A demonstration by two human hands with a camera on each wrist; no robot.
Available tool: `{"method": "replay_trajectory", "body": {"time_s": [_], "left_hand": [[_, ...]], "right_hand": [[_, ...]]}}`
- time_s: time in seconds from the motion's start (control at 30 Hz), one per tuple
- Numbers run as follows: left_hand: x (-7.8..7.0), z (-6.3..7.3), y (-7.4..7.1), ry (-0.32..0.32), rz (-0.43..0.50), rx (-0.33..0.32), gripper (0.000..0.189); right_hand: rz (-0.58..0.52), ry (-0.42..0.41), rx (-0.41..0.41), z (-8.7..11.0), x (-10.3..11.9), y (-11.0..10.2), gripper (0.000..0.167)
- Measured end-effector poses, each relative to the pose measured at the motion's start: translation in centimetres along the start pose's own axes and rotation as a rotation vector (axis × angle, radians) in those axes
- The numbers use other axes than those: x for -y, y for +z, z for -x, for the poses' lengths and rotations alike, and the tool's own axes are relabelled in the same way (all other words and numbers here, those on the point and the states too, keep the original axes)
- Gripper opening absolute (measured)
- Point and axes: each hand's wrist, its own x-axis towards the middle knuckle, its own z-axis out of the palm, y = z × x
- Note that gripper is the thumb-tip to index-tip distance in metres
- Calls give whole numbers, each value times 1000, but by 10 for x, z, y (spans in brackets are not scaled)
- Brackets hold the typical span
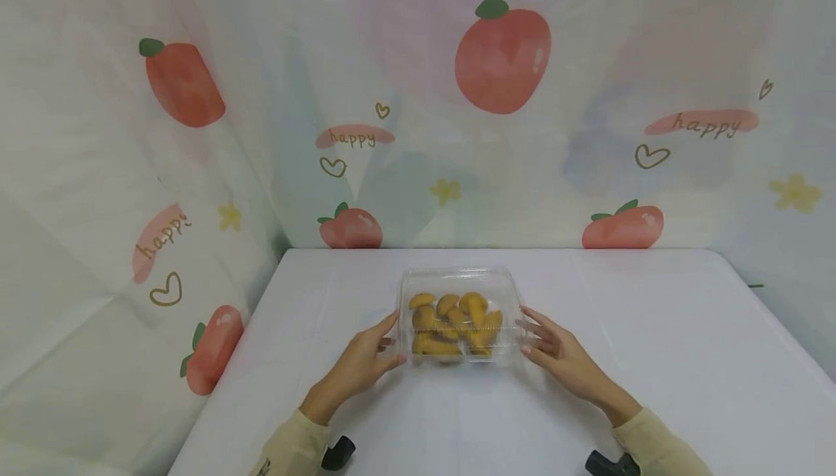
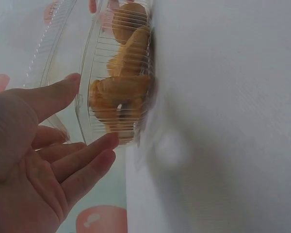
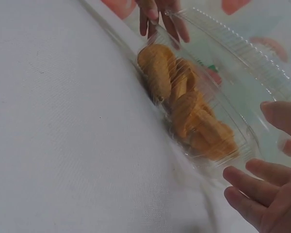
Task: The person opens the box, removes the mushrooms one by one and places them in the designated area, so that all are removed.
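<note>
A clear plastic clamshell box [image 1: 516, 294] with a ridged lid rests on the white table. Inside lie several yellow-brown mushroom-shaped pieces [image 1: 449, 320], seen also through the ribbed wall in the left wrist view. My left hand [image 1: 355, 363] is at the box's left side, its thumb at the rim and its fingertips touching or very near the wall. On the opposite side, my right hand [image 1: 564, 360] has its fingers spread; the right wrist view shows these fingers [image 3: 250, 187] slightly apart from the box. Whether the lid is fastened I cannot tell.
A white-covered table [image 1: 653, 331] carries the box near its far half. Behind and to the left hangs a pale curtain [image 1: 418, 62] printed with peaches, hearts and "happy". Black devices [image 1: 338, 454] show beneath the sleeves.
</note>
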Motion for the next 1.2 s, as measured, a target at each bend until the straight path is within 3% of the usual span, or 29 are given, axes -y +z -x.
{"method": "replay_trajectory", "body": {"time_s": [0.37, 0.7, 1.03, 1.2], "left_hand": [[-1, 6, -4, 41, -7, 1, 79], [-3, 13, -5, 9, -17, 7, 77], [-3, 14, -11, 15, 10, 8, 67], [-4, 14, -14, 47, 20, -24, 64]], "right_hand": [[-3, 7, 11, 4, 2, 0, 66], [44, 59, 9, 10, 6, 2, 65], [138, -53, -29, 10, 16, -4, 64], [209, -26, -34, 7, 21, -5, 63]]}}
